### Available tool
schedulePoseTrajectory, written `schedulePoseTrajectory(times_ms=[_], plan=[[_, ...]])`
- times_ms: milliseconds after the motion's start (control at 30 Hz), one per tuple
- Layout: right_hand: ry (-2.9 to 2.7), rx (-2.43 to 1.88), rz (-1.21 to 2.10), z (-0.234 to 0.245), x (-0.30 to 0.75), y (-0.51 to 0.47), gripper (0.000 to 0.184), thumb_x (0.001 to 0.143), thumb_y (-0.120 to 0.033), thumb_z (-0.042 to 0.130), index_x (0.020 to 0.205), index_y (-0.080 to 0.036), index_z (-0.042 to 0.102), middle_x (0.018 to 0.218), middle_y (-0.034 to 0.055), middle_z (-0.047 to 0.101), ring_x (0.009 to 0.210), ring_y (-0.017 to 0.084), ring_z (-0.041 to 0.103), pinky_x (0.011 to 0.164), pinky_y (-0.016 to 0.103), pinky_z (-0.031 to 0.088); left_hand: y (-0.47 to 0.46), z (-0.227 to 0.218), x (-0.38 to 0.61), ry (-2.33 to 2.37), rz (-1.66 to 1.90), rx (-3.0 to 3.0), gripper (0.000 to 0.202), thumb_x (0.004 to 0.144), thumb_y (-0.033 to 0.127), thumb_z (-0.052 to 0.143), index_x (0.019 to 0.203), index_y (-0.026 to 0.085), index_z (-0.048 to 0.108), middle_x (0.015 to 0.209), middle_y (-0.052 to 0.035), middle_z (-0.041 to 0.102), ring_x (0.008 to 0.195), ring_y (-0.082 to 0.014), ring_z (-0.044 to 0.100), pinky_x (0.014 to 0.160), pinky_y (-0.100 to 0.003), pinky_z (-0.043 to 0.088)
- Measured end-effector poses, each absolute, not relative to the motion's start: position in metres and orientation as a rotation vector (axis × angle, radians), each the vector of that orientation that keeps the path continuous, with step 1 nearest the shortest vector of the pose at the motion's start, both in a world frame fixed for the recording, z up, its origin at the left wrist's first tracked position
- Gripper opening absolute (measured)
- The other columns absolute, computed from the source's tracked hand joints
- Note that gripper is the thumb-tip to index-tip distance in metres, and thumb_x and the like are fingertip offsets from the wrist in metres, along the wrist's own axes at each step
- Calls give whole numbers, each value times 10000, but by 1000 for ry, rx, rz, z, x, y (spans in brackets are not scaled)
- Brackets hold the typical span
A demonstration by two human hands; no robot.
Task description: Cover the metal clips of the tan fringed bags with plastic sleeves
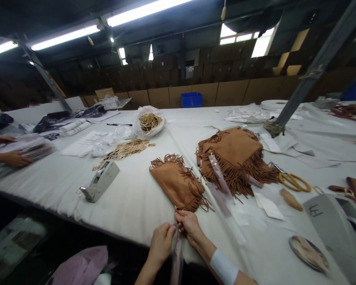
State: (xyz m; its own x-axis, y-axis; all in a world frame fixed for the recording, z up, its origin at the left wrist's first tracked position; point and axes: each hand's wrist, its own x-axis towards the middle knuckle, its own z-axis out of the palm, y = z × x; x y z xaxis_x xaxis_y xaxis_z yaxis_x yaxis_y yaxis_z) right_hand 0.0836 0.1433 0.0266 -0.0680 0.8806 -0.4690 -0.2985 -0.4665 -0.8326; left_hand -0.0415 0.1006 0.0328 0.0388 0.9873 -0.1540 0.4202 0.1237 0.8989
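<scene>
Fringed bag [175,182], nr. front edge of tbl. [127,198], is judged light, soft, best held by its body; plastic-sleeved strap [177,261] is pinched by L hand [161,243] & R hand [190,225] fingertips.

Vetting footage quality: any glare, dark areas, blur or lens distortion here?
Head view: ceiling tubes and upper-right window blown out white; head view: stacked cartons at the back sink into shadow; head view: grey dispenser at lower right looks stretched and soft; head view: left hand, right hand and brown fringed pouch readable, fine detail soft.
</scene>
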Motion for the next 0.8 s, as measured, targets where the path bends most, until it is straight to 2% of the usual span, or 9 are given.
schedulePoseTrajectory(times_ms=[100, 167, 233, 333, 500, 567, 667, 733, 800], plan=[[-724, -1339, 1675, 34, 99, 142, 233, 703, -373, 644, 685, -150, 578, 471, -25, 566, 336, 64, 450, 335, 160, 279, 107, 33, -48, 1469, 785, 1268, 370, 787, 501, 493, 575, 197, 506, 426, 50, 436, 427, -104, 356, 487, -249, 254], [-792, -1422, 1561, 40, 118, 140, 266, 746, -418, 597, 764, -153, 590, 527, -6, 610, 346, 84, 504, 322, 161, 276, 109, 34, -54, 1419, 736, 1200, 412, 778, 557, 480, 654, 174, 565, 388, 55, 452, 366, -86, 301, 441, -234, 219], [-906, -1533, 1389, 45, 139, 137, 278, 773, -429, 562, 800, -154, 596, 564, 1, 632, 346, 89, 520, 317, 165, 274, 110, 36, -61, 1352, 697, 1139, 443, 741, 583, 537, 728, 146, 611, 424, 28, 536, 368, -76, 336, 432, -217, 225], [-1040, -1642, 1278, 47, 160, 132, 263, 785, -402, 536, 741, -150, 594, 570, 11, 637, 359, 83, 522, 336, 166, 294, 108, 40, -71, 1253, 640, 1062, 468, 654, 573, 660, 779, 122, 651, 519, -21, 634, 412, -73, 429, 444, -197, 270], [-1101, -1705, 1284, 36, 173, 115, 277, 783, -399, 498, 735, -147, 601, 556, 10, 623, 353, 82, 494, 345, 180, 313, 99, 39, -91, 1245, 456, 1010, 429, 620, 541, 708, 701, 122, 663, 490, -32, 636, 365, -82, 467, 424, -205, 322], [-1083, -1720, 1238, 34, 177, 106, 313, 779, -417, 485, 837, -140, 621, 605, 20, 643, 362, 98, 507, 348, 200, 342, 98, 40, -102, 1322, 486, 983, 422, 633, 542, 703, 669, 125, 651, 492, -36, 634, 401, -103, 522, 457, -221, 382], [-1078, -1769, 1101, 33, 185, 92, 425, 772, -462, 479, 1010, -139, 619, 677, 38, 677, 409, 132, 555, 399, 242, 417, 112, 50, -111, 1426, 740, 769, 419, 653, 515, 719, 783, 125, 639, 675, -71, 690, 546, -118, 610, 552, -231, 461], [-1131, -1799, 1004, 33, 189, 84, 448, 764, -483, 486, 1020, -145, 633, 690, 49, 693, 439, 148, 579, 472, 270, 465, 132, 57, -105, 1414, 911, 597, 415, 670, 472, 737, 868, 131, 607, 787, -85, 688, 658, -130, 647, 650, -250, 503], [-1194, -1804, 941, 32, 192, 79, 434, 759, -482, 493, 997, -155, 650, 693, 54, 705, 460, 159, 595, 549, 291, 493, 155, 61, -87, 1361, 967, 545, 409, 679, 443, 747, 884, 132, 579, 801, -88, 670, 725, -155, 664, 725, -292, 524]])
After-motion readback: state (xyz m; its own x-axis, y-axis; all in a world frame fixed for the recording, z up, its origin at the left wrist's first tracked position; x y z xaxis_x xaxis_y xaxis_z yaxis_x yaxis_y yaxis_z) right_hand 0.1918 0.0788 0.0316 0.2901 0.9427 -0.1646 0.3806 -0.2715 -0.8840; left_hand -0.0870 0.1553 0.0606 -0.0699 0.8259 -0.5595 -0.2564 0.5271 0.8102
